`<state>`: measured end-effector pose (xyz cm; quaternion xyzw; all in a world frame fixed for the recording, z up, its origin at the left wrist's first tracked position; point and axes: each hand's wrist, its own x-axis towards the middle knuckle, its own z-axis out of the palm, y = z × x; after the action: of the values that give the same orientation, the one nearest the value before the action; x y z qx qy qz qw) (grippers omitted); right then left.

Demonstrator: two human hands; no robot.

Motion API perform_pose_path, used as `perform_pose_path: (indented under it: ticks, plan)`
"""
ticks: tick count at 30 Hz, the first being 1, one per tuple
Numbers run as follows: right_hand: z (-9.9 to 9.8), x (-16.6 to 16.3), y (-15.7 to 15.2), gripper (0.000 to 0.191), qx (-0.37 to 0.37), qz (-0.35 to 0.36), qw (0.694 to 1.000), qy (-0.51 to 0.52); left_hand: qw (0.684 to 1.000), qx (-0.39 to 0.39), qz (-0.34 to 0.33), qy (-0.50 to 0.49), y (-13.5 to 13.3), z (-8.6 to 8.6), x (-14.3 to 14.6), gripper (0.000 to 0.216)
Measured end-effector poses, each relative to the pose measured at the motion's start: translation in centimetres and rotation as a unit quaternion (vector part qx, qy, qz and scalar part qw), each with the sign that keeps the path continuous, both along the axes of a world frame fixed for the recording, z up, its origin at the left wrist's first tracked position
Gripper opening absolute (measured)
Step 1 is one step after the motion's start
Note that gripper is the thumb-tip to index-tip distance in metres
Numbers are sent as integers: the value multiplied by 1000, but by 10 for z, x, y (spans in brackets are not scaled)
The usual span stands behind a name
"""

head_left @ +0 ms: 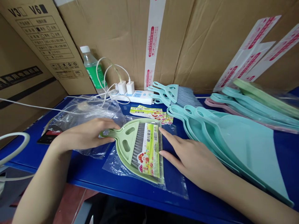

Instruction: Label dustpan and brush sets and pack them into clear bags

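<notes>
both forearms were bare, no sleeves in view. left hand (85, 134) and right hand (187, 155) wore no gloves, rings or watch. fingernails were short and unpainted.

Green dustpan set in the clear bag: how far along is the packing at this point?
Done: the green dustpan set with its brush and label card already lies inside the clear bag. In hand: the left hand grips the handle, the right hand rests flat on the bag's edge. Left: stacked teal dustpans, teal brushes and loose label cards lie unbagged.
</notes>
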<state>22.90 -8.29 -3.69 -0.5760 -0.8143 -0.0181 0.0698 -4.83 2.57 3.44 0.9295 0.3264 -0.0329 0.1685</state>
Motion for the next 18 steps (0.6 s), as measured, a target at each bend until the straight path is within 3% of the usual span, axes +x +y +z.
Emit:
perform_pose_path:
  ticks: [7, 18]
  plan:
    - [1, 3, 0, 46, 4, 6, 1000, 16, 1000, 10, -13, -11, 1, -2, -1, 24]
    - [0, 5, -2, 41, 77, 31, 996, 15, 999, 36, -22, -34, 5, -9, -6, 28]
